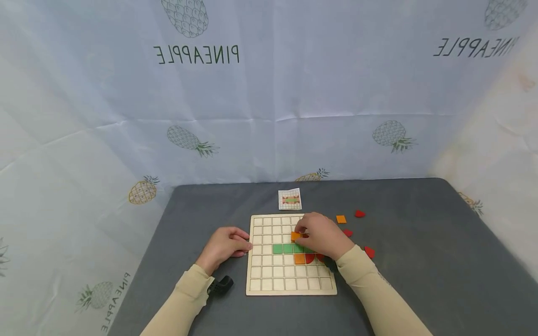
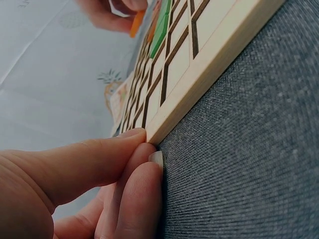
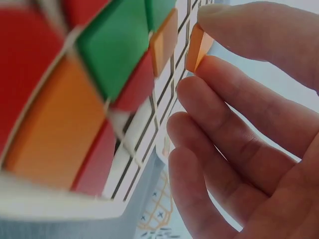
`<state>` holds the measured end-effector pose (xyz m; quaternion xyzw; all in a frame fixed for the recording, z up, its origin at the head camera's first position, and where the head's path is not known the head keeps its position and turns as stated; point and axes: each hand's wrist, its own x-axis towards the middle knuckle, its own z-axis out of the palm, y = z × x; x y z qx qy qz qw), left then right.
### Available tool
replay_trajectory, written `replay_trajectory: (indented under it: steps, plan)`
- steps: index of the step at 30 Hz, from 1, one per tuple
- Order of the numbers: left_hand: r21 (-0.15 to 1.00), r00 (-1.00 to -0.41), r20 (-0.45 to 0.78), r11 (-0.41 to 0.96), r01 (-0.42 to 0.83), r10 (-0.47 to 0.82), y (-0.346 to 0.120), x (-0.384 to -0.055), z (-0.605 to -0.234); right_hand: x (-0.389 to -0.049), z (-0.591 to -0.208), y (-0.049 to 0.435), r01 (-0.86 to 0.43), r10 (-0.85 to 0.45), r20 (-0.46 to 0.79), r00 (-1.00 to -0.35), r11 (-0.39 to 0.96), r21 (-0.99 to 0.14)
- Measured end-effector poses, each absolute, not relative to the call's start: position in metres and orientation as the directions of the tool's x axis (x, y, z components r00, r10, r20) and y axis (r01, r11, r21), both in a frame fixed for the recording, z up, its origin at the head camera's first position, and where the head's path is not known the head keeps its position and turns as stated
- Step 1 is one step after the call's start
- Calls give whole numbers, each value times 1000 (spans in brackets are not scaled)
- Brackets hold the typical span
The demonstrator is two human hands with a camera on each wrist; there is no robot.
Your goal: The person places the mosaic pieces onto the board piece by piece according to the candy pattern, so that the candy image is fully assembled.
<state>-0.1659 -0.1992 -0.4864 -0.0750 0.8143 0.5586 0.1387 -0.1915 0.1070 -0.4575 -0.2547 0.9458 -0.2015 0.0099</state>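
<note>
A wooden grid board [image 1: 262, 283] lies on the grey table. My left hand [image 1: 224, 247] holds the board's left edge; in the left wrist view the thumb and forefinger [image 2: 132, 134] meet right at the edge of its frame [image 2: 214, 74]. Over the upper middle of the grid, my right hand [image 1: 325, 233] pinches an orange square tile [image 1: 295, 236] between thumb and forefinger, the tile tilted [image 3: 198, 47] in the right wrist view. A row of green square tiles [image 1: 278, 248] sits in the grid. Below it are an orange tile [image 1: 300, 259] and red rounded tiles [image 1: 309, 258], partly hidden by the right hand.
Behind the board lies a small printed pattern card [image 1: 290, 199]. To the right, a loose orange tile [image 1: 341, 219] and several red pieces [image 1: 369, 252] are on the table. A pineapple-print cloth [image 1: 252, 93] hangs behind the table. A black wrist device [image 1: 220, 285] sits by the left sleeve.
</note>
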Motion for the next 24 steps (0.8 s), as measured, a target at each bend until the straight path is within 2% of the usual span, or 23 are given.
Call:
replay_trajectory:
  steps: [24]
  plan:
    - [897, -956, -290, 364, -253, 49, -201, -167, -488, -197, -466, 86, -543, -537, 123, -834, 762, -352]
